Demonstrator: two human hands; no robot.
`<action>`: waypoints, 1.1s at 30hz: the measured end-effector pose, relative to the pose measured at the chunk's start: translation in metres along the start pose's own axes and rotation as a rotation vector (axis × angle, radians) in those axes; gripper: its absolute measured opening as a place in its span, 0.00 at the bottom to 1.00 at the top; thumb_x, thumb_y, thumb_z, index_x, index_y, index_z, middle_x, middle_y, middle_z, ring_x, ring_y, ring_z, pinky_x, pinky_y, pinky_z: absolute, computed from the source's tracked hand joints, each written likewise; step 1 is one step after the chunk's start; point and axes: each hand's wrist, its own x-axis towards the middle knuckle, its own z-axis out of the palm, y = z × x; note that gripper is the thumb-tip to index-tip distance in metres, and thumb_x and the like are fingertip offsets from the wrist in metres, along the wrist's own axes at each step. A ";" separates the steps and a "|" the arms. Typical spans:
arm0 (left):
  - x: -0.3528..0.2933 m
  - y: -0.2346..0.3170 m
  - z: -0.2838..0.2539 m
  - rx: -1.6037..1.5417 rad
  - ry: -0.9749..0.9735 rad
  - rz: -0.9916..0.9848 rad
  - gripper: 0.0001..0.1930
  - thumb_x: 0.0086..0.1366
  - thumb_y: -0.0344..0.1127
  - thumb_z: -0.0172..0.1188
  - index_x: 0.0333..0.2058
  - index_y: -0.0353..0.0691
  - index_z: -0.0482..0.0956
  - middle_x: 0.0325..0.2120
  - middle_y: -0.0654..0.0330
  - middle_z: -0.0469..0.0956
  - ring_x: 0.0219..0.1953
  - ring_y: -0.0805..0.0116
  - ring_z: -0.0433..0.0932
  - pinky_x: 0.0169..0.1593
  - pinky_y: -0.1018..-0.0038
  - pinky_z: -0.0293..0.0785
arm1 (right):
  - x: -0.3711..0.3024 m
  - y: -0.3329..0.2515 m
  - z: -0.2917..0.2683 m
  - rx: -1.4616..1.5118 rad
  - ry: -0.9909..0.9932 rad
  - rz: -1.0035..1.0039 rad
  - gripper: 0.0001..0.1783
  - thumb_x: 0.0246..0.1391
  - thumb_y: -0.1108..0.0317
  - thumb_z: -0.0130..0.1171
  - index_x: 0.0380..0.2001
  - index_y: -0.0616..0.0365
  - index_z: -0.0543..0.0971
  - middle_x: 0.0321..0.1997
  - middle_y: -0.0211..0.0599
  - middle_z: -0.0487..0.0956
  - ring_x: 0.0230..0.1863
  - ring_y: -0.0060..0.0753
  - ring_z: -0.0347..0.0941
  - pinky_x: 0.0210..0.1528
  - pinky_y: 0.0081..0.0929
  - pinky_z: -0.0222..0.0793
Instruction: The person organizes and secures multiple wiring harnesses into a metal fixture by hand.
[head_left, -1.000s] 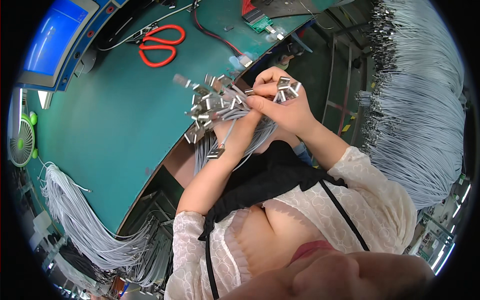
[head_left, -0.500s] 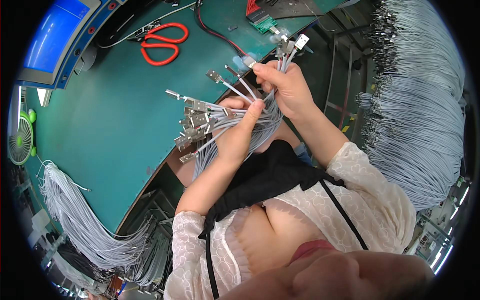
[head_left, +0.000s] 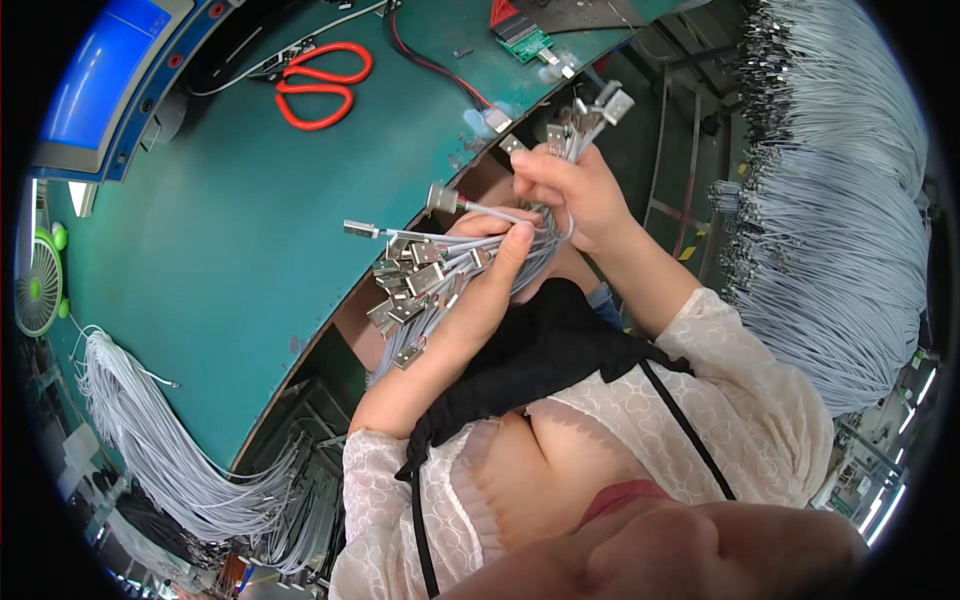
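My left hand (head_left: 487, 278) is closed around a bundle of grey USB cables (head_left: 535, 262), above my lap by the table's edge. Their bare metal plugs (head_left: 410, 275) fan out to the left, several overlapping. My right hand (head_left: 575, 195) grips a smaller bunch of the same cables, whose metal plugs (head_left: 618, 104) point up and away past my fingers. One plug (head_left: 513, 146) sticks out at the right thumb tip. Beyond it, a socket connector (head_left: 497, 121) on red and black wires lies at the table edge.
On the green table (head_left: 230, 240) lie red-handled scissors (head_left: 325, 85) and a small green circuit board (head_left: 525, 42). A blue-screened device (head_left: 110, 75) and a green fan (head_left: 40, 285) stand at left. Grey cable bundles hang over the table's near-left corner (head_left: 170, 440) and in a big stack (head_left: 830, 220) at right.
My right hand has drawn back from the socket connector, toward me and slightly right, with its cables. The plugs in my left hand have shifted right and bunched closer.
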 end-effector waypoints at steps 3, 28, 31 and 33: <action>0.000 0.004 -0.002 -0.027 0.008 -0.126 0.07 0.55 0.27 0.55 0.30 0.37 0.64 0.27 0.56 0.72 0.33 0.68 0.74 0.40 0.75 0.69 | 0.002 -0.001 0.001 0.022 0.035 -0.023 0.10 0.45 0.72 0.54 0.14 0.62 0.72 0.12 0.25 0.66 0.12 0.11 0.51 0.16 0.13 0.46; 0.009 0.007 0.006 -0.015 -0.117 -0.041 0.06 0.53 0.27 0.57 0.27 0.38 0.68 0.26 0.59 0.74 0.30 0.75 0.72 0.36 0.80 0.68 | -0.007 -0.004 0.010 -0.039 -0.027 0.006 0.13 0.44 0.66 0.57 0.15 0.63 0.72 0.08 0.23 0.63 0.10 0.11 0.53 0.13 0.14 0.47; 0.009 0.006 0.006 -0.151 -0.076 0.034 0.09 0.52 0.26 0.57 0.28 0.37 0.65 0.26 0.59 0.73 0.31 0.74 0.72 0.36 0.79 0.68 | -0.002 -0.006 0.002 0.013 -0.036 0.007 0.12 0.45 0.66 0.57 0.15 0.63 0.72 0.08 0.23 0.63 0.10 0.12 0.54 0.13 0.13 0.47; 0.009 0.000 -0.001 -0.075 -0.064 -0.016 0.11 0.52 0.25 0.58 0.28 0.38 0.62 0.26 0.58 0.73 0.30 0.72 0.73 0.36 0.79 0.69 | 0.005 -0.008 -0.002 -0.029 0.005 0.031 0.12 0.45 0.66 0.56 0.15 0.62 0.71 0.08 0.24 0.63 0.11 0.12 0.55 0.13 0.13 0.48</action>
